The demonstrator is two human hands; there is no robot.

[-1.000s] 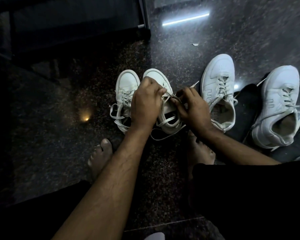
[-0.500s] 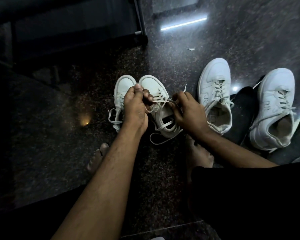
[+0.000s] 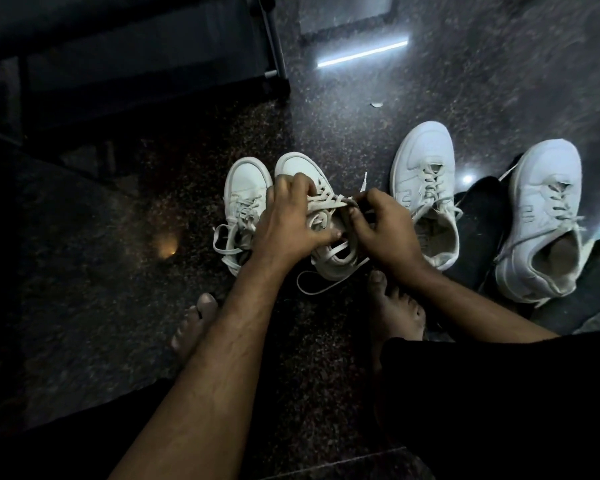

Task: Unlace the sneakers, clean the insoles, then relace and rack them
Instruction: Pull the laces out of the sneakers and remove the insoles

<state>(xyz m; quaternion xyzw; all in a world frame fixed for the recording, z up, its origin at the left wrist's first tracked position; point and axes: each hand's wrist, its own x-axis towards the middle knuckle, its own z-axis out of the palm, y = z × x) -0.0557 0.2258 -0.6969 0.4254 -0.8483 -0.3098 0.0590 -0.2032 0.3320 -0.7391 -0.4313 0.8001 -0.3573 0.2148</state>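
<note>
bare dark floor [image 3: 482, 81] lies open beyond the four sneakers. left of the left pair [image 3: 246, 188] the floor is free up to the dark rack [image 3: 146, 64]. two bare feet [image 3: 194, 323] block the near side.

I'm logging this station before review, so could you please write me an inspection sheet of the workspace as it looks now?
Surface: dark speckled stone floor, glossy, with light reflections.
Job's things: four white sneakers on the floor; the second sneaker from the left is being worked on, its lace stretched across; dark insoles lie between the two right sneakers.
Clutter: small pale scrap on the floor.
Hands: left hand rests on the sneaker with fingers on the lacing; right hand pinches the lace.
Cables: nothing seen.
Surroundings: dark rack upper left; bare feet near the sneakers.
</note>
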